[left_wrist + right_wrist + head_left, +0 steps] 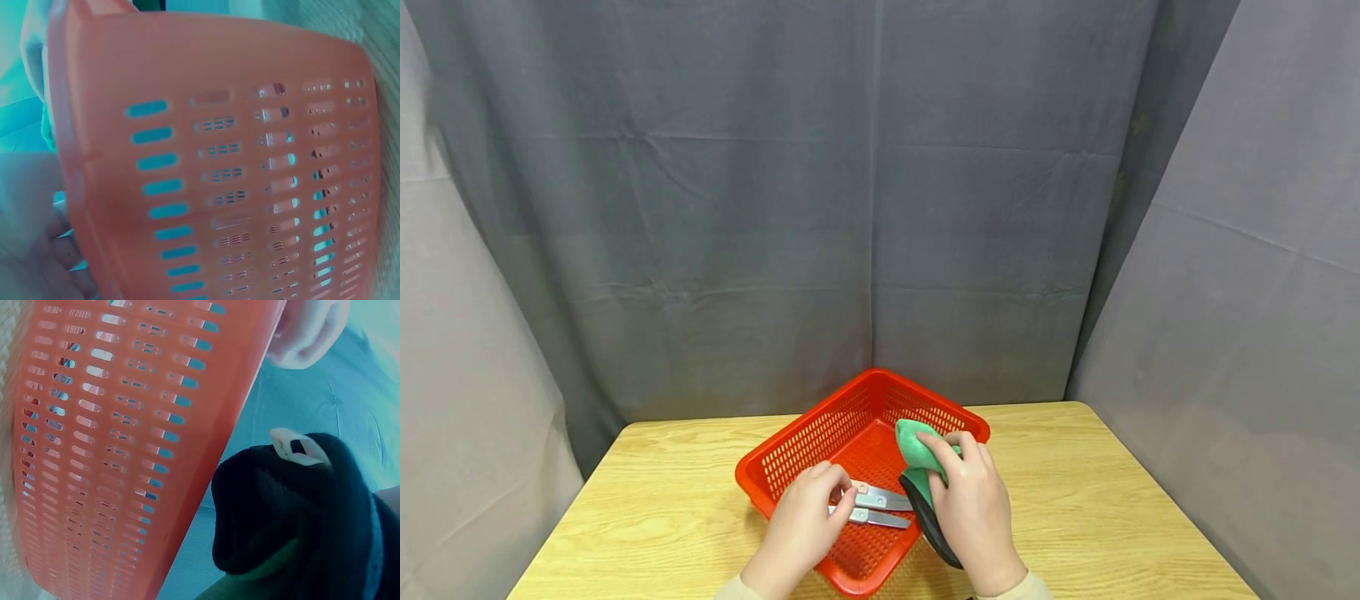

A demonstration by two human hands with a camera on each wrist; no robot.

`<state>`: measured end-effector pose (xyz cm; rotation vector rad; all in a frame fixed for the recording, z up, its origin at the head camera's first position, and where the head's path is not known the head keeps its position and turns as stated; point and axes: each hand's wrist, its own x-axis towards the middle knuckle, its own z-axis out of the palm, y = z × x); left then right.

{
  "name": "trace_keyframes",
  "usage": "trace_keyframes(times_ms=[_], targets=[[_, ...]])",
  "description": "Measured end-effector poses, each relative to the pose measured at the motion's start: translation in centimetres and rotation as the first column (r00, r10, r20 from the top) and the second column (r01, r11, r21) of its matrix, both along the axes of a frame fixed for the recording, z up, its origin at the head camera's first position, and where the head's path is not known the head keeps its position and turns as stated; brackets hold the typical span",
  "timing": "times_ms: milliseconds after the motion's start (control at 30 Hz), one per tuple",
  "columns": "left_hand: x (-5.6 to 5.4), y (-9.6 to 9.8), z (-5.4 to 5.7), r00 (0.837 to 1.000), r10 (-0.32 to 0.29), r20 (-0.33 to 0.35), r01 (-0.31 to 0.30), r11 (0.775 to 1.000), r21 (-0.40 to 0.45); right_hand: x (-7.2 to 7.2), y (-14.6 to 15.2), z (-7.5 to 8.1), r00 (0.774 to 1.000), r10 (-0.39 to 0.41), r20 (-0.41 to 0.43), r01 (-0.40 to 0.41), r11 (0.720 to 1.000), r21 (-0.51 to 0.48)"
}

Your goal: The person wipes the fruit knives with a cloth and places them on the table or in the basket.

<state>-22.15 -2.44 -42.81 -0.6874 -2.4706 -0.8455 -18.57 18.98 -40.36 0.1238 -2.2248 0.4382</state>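
A red plastic basket [782, 446] with slotted sides stands on the table. Two pairs of metal scissors [883, 500] lie inside it with blades pointing right, their handle ends hidden behind my left hand [805, 517]. That hand is over the near left side of the basket, fingers loosely bent with nothing visible between them. My right hand [973, 500] pinches a soft green cloth piece with a black edge [917, 450] over the basket's right rim. In the right wrist view, the cloth's black opening [250, 512] hangs beside the basket wall and has a small white loop [300, 447].
The wooden table [1097, 483] extends on both sides of the basket. A dark grey curtain [737, 208] rises behind it, with light grey cloth [1247, 333] on the right and more on the left.
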Motion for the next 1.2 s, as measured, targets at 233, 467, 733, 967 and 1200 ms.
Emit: trace_keyframes(times_ms=[233,467,733,967,1200], targets=[[0.8,-0.6,0.5,0.998,0.051,-0.043,-0.047,0.994,0.098,0.0,-0.1,0.0,1.0,0.004,0.01,-0.004,1.0,-0.001],[1.1,-1.2,0.3,0.997,0.065,-0.04,-0.059,0.989,0.136,0.1,-0.2,0.0,1.0,0.01,0.026,-0.01,1.0,-0.004],[1.4,-1.2,0.7,0.982,0.084,-0.169,-0.044,0.973,0.228,0.3,-0.1,0.2,1.0,0.017,0.015,-0.017,1.0,-0.009],[1.7,-1.2,1.0,0.977,0.078,-0.196,-0.028,0.969,0.245,0.4,0.3,0.5,1.0,0.02,-0.005,-0.021,1.0,-0.023],[1.8,-1.2,1.1,0.981,0.079,-0.176,-0.035,0.97,0.24,0.5,0.6,0.6,1.0,0.019,-0.014,-0.019,1.0,-0.016]])
